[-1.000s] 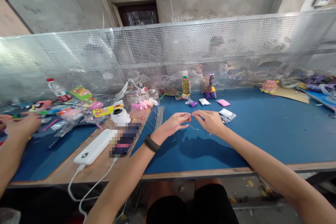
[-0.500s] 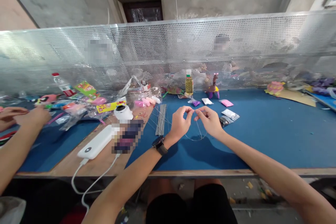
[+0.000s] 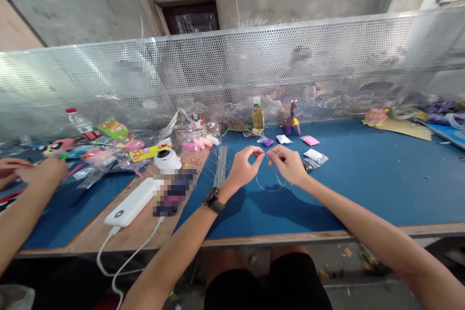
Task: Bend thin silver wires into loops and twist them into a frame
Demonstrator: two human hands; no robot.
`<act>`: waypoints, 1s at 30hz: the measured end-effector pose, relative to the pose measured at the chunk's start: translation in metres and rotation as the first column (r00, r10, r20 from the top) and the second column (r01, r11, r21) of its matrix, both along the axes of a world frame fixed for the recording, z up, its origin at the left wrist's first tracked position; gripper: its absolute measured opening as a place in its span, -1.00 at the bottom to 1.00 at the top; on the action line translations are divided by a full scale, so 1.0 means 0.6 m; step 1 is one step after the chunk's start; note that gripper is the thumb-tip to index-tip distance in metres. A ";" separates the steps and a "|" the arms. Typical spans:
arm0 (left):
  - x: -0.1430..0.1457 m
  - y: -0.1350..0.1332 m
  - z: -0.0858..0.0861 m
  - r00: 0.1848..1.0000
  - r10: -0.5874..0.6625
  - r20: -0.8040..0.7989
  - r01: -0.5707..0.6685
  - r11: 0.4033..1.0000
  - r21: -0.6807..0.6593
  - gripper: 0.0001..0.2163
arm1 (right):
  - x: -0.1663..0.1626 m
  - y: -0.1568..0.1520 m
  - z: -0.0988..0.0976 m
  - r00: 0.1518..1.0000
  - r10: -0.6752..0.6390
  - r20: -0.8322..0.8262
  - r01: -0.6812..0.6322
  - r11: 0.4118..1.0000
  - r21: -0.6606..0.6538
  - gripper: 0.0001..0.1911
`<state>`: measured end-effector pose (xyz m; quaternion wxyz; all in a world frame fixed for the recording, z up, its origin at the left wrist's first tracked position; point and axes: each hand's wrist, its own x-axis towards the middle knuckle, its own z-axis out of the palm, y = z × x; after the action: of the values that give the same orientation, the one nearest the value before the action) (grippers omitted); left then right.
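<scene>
My left hand (image 3: 246,167), with a dark watch on its wrist, pinches a thin wire (image 3: 269,190) between thumb and forefinger. Close beside it, my right hand (image 3: 288,162) pinches the same wire, which hangs below both hands in a loop over the blue mat (image 3: 363,174). Left of my hands lies a bundle of straight metal wires (image 3: 220,167), a few of them strayed to the side. Behind my hands are small packets, one purple (image 3: 268,142), one white (image 3: 284,139) and one pink (image 3: 310,140). A clear packet (image 3: 316,157) lies by my right hand.
An oil bottle (image 3: 258,115) and a purple-legged figure (image 3: 292,121) stand near the perforated metal screen (image 3: 225,68). To the left are a white power bank (image 3: 131,203), a phone (image 3: 174,193) and a white round device (image 3: 167,161). A co-worker's hands (image 3: 43,172) are at far left.
The wire loop between my hands has changed shape, now hanging as one rounder curve. Both hands stay pinched close together. The whole view has tilted slightly.
</scene>
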<state>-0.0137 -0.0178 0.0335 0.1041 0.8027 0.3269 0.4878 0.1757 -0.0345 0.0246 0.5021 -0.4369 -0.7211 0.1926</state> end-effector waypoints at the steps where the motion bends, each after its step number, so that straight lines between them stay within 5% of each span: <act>1: -0.003 0.001 0.000 0.999 0.013 -0.053 -0.011 0.999 0.035 -0.89 | 0.000 0.001 0.000 1.000 0.013 -0.012 -0.013 1.000 -0.020 -0.67; 7: -0.014 0.004 0.006 0.940 0.109 -0.324 -0.044 0.979 0.201 -0.79 | -0.005 0.004 -0.001 0.998 0.018 -0.059 -0.024 0.994 -0.104 -0.65; 17: 0.011 -0.004 -0.001 0.950 0.179 -0.257 -0.139 0.976 0.168 -0.72 | -0.007 0.004 -0.003 0.997 -0.055 -0.045 0.051 0.995 -0.088 -0.68; 23: 0.013 0.003 -0.011 0.981 0.151 -0.119 -0.148 0.989 0.029 -0.80 | -0.005 0.006 -0.002 0.994 -0.060 -0.086 0.051 0.994 -0.097 -0.65; 26: 0.003 0.007 -0.008 0.998 0.021 -0.066 -0.029 0.992 -0.120 -0.82 | 0.002 0.011 -0.002 0.996 -0.012 -0.083 0.002 0.993 -0.121 -0.64; 30: -0.004 0.004 -0.002 0.983 -0.171 0.061 0.182 0.920 -0.348 -0.74 | 0.008 0.020 -0.005 0.990 0.108 -0.088 -0.122 0.978 -0.168 -0.65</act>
<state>-0.0162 -0.0153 0.0322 0.2944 0.7900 0.3336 0.4218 0.1803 -0.0227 0.0216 0.4782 -0.4284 -0.7054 0.3005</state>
